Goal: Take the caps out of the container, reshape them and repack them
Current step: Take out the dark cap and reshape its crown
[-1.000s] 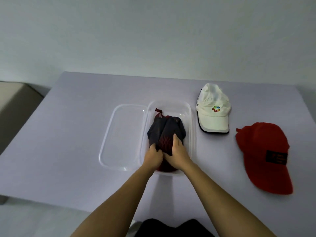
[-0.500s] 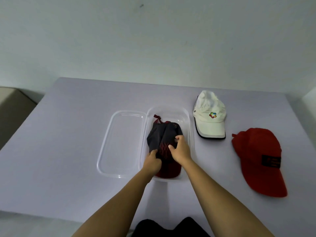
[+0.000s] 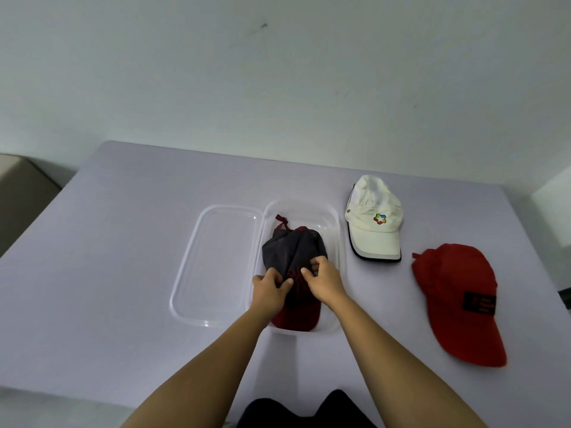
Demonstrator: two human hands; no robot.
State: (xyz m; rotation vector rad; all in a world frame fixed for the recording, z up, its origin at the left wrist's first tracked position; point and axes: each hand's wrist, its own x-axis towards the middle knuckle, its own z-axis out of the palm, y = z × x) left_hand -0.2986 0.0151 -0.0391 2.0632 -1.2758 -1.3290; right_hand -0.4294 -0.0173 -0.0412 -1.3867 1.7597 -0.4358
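On the lilac tabletop [image 3: 123,273], the clear lid [image 3: 216,267] lies flat against the left side of the clear container [image 3: 339,251]. That looks like the first hazard: the container seems light, so a quick upward pull on the folded cap could drag it along or shove it onto the lid.

The grey-and-red cap [image 3: 290,251] sits inside the container, its crown crumpled and its red brim toward the person. The red strap loop pokes up at the far end, where it could catch on the rim. Because only a fold of cloth is held, the fabric may slip free, or the crown may crease further instead of opening out.

The left hand [image 3: 268,291] reaches in over the near wall, fingers curled, pinching the grey cloth at the left of the crown. The right hand [image 3: 324,279] sits just beside it, thumb and fingertips nipping the fabric at the right. Both are clamped on the cap, nearly touching, with the forearms angled inward.

Further right, a white cap [image 3: 375,217] lies just beside the container, and a sideways jolt could knock it. A red cap [image 3: 457,298] rests well clear.
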